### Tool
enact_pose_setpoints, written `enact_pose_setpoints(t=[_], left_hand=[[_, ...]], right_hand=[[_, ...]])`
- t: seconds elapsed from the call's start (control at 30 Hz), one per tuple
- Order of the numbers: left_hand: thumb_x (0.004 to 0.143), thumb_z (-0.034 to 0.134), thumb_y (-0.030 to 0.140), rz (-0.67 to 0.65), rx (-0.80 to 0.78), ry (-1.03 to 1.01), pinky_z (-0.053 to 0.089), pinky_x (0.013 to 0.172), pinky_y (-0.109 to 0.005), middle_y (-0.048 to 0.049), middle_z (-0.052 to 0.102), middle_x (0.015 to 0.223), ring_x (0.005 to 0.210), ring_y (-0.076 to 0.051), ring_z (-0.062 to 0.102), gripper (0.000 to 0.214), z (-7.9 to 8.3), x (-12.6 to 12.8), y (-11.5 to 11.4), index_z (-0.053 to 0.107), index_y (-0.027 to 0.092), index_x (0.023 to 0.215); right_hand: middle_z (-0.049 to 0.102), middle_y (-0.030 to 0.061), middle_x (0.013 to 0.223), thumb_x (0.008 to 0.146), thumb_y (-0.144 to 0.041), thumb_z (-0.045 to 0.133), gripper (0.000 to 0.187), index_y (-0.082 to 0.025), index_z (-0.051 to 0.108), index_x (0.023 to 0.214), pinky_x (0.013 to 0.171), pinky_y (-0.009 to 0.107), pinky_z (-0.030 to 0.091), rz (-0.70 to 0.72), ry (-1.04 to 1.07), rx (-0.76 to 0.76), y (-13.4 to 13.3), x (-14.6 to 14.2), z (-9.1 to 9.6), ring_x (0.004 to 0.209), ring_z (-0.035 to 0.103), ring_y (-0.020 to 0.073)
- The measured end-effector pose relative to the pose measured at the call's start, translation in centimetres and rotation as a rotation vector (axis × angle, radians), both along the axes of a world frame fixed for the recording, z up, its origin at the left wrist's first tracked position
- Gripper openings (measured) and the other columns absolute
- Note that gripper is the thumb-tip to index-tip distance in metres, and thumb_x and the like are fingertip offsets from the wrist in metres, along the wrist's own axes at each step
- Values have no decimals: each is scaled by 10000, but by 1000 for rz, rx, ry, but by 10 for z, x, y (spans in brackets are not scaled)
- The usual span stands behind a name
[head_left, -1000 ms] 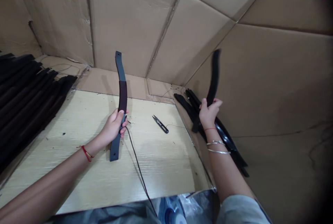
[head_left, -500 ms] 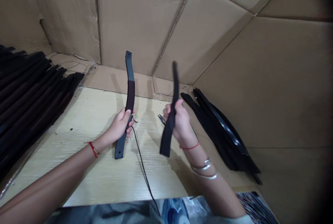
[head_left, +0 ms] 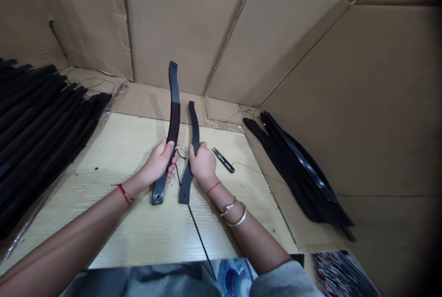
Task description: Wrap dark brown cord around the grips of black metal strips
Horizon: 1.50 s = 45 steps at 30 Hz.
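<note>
**Left hand (head_left: 158, 162):** curled closed around the wrapped strap, fingers folded over its maroon section near the lower end, a firm grip. A red string with a small gold bead circles the wrist (head_left: 123, 193).

**Right hand (head_left: 203, 164):** also closed, on the black strip, thumb and fingers wrapped round its middle. A thin red cord and two silver bangles (head_left: 234, 212) sit on the wrist and forearm.

**Wrapped strap (head_left: 174, 123):** long, curved, dark grey, with a hole at each end and a maroon wrapping around its middle. It stands nearly upright in the view, its lower end over the board.

**Black strip (head_left: 194, 124):** narrower and curved, without a wrapping, just beside the strap and not touching it.

**Black thread (head_left: 196, 230):** runs from the strap near the left hand, down across the board and off its near edge.

**Thread snips (head_left: 223, 160):** lying on the board, just right of the right hand, with a fine thread trailing from them.

**Around:** a pale wood-grain board (head_left: 214, 237) sits inside cardboard walls (head_left: 276, 43) – a stack of black straps (head_left: 44, 136) to the left, a smaller bundle (head_left: 297, 168) to the right. A printed plastic bag (head_left: 235, 276) lies along the near edge.
</note>
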<state>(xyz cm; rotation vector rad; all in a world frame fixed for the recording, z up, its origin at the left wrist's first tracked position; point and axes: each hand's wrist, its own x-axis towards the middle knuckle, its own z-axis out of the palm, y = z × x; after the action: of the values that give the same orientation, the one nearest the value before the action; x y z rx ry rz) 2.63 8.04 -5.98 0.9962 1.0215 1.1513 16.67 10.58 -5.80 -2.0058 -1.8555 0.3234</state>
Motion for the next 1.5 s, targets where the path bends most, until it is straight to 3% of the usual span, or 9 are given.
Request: enact_pose_setpoints(t=[0.33,0.5,0.63,0.77,0.87,0.97,1.1,1.23,1.5], left_hand=[[966,316,179,544,212,144,402,345,-143,55,585,528,336,-81,463,114,32,-87,32,428,162,955],[956,153,80,807,302,64,362,340,-120,84,498,410,298,-82,389,259,51,-121,30,389,176,906],[980,322,225,651,335,-39,386,364,-140,67,529,520,374,-75,403,138,58,-107,13,453,181,978],[949,407,366,381,271,-99,357,292,-178,53,516,528,326,-82,368,209,55,-66,-2,475,179,1012],[924,461,454,176,185,-111,364,271,-189,46,529,543,311,-82,376,311,49,-38,-12,495,174,1054],[930,452,481,59,126,-127,392,280,-193,45,543,550,317,-87,400,327,43,-23,-22,485,187,1068],[963,401,485,-28,85,-141,394,306,-157,52,557,579,336,-73,425,305,34,-10,-32,455,215,1093],[963,390,519,-43,81,-114,384,323,-154,53,554,581,331,-67,435,337,25,0,-39,451,213,1090],[981,356,504,-65,143,-76,431,378,-179,58,525,543,371,-91,499,341,15,7,-51,442,215,1141]], right_hand=[[693,203,840,996,-231,281,301,-60,518,1070,666,326,490,86,-295,-30,5,-18,2,831,702,291],[683,217,881,1010,-357,327,377,-53,520,1121,702,362,483,15,-311,-33,10,17,23,861,682,313],[605,281,1117,823,-348,673,327,-65,608,973,831,386,449,-33,-287,-64,15,67,35,1111,560,373],[646,124,770,744,-343,713,249,-149,577,666,641,300,430,26,-117,-136,21,101,24,754,614,238],[575,40,613,780,-359,630,239,-180,522,663,550,277,371,63,64,-88,27,108,18,590,535,178],[539,15,631,838,-498,514,314,-201,444,767,523,275,391,106,286,-19,22,98,25,553,510,160],[567,-17,652,942,-585,304,367,-229,337,860,425,224,378,277,610,-48,-15,57,39,460,482,111],[506,-95,493,938,-427,550,239,-230,419,968,343,150,273,444,1164,-182,-61,15,38,339,362,54],[624,-41,626,939,-236,582,74,-229,525,986,359,137,361,409,1368,-92,-81,-4,24,468,614,77]])
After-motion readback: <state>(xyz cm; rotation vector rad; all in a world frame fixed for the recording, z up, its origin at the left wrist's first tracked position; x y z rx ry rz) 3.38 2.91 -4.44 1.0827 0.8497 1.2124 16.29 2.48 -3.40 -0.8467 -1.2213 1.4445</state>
